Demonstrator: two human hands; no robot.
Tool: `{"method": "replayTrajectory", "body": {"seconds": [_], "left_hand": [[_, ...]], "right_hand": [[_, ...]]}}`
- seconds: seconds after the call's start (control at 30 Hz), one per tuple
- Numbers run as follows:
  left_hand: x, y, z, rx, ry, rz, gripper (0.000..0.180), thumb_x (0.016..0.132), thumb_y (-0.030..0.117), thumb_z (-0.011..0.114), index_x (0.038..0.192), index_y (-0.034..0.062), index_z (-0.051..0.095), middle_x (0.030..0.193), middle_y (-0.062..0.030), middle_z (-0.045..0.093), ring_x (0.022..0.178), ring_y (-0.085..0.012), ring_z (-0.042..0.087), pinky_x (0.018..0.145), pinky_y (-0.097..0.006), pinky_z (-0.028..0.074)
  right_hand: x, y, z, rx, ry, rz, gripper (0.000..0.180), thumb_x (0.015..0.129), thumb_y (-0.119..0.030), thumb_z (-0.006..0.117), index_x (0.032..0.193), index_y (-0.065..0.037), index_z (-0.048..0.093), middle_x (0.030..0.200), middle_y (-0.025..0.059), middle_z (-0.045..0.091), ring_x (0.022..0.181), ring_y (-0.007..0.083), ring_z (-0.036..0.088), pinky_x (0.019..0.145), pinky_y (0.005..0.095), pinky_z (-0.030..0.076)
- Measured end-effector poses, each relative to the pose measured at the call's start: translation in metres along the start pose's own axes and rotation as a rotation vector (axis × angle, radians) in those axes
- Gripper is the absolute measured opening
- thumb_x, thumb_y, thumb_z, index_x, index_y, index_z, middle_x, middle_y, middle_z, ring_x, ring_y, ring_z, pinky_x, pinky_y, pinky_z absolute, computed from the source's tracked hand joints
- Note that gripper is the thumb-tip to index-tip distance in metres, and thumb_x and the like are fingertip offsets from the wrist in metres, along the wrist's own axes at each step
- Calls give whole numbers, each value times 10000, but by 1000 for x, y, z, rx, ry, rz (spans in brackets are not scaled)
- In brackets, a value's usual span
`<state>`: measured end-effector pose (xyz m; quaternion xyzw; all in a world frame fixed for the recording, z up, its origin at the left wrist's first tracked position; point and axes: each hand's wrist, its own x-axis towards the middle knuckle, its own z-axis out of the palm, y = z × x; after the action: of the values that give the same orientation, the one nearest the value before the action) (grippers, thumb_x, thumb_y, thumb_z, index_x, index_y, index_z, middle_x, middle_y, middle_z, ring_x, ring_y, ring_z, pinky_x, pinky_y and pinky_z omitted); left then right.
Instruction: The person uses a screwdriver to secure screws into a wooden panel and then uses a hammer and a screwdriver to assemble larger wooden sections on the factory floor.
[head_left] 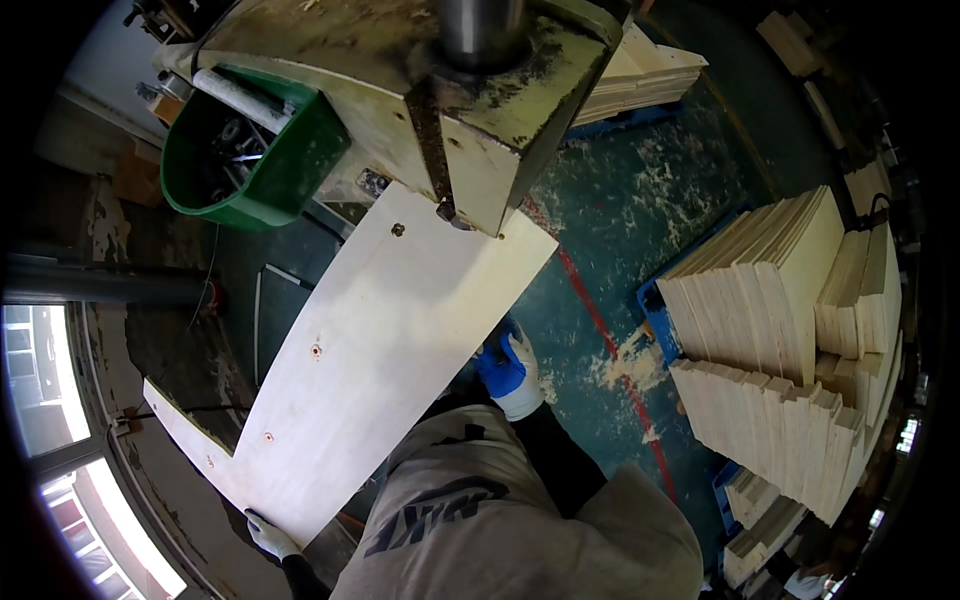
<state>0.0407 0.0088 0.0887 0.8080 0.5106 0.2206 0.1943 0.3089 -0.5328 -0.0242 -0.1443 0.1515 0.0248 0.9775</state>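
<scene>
A large, pale plywood panel (370, 350), curved along one side and notched at its lower left, lies slantwise in front of me. Several small holes, some with what look like metal inserts, dot its surface. Its far end sits under the head of a worn green metal machine (490, 150). My left hand (270, 535), in a white glove, is closed on the panel's near left corner. At the panel's right edge, my right hand (508, 372), in a blue-and-white glove, grips from beside and below; the panel partly hides its fingers.
A green bin (290, 180) of metal parts hangs by the machine at far left. Stacks of cut plywood panels (760, 300) stand on blue pallets at right, with another stack (640, 75) behind the machine. A red line (590, 300) crosses the dusty green floor.
</scene>
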Motion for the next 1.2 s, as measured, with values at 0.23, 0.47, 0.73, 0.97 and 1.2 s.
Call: {"method": "replayTrajectory", "body": {"seconds": [0.23, 0.47, 0.73, 0.97, 1.2], "left_hand": [[8, -19, -4, 28, 12, 49, 632, 1072, 461, 501, 1270, -127, 624, 1216, -256, 683, 1052, -322, 652, 950, -384, 506], [-1, -2, 0, -8, 14, 18, 633, 1071, 462, 503, 1254, -130, 631, 1198, -254, 690, 1041, -327, 653, 942, -390, 507], [-5, -2, -5, 46, -53, -32, 643, 1074, 477, 481, 1260, -119, 636, 1200, -261, 690, 1028, -338, 661, 942, -394, 515], [1, -8, 9, -7, -14, 13, 623, 1084, 445, 472, 1283, -127, 617, 1258, -278, 665, 1084, -346, 660, 967, -402, 517], [-17, 16, -10, 63, -18, 60, 493, 1075, 367, 519, 1301, -56, 631, 1177, -248, 701, 1006, -330, 677, 917, -388, 543]], "right_hand": [[-6, -19, 8, 25, 152, -102, 450, 950, -192, 614, 1370, -64, 515, 1222, 112, 631, 875, 217, 644, 778, 372, 532], [-7, -5, -1, 114, 190, -49, 375, 1014, -339, 635, 1239, -53, 546, 1016, 62, 602, 790, 178, 603, 727, 355, 505], [-6, -32, 10, -348, 231, -73, 291, 1001, -295, 664, 1156, -54, 612, 899, 36, 615, 721, 123, 586, 648, 284, 480], [-7, -44, 5, -225, 375, -130, 438, 1017, -446, 629, 1293, -107, 598, 953, 5, 610, 890, 147, 617, 753, 296, 510], [38, -44, 65, -102, 7, -163, 446, 1011, -408, 653, 1312, -90, 571, 1255, 68, 657, 1192, 224, 645, 997, 432, 556]]}}
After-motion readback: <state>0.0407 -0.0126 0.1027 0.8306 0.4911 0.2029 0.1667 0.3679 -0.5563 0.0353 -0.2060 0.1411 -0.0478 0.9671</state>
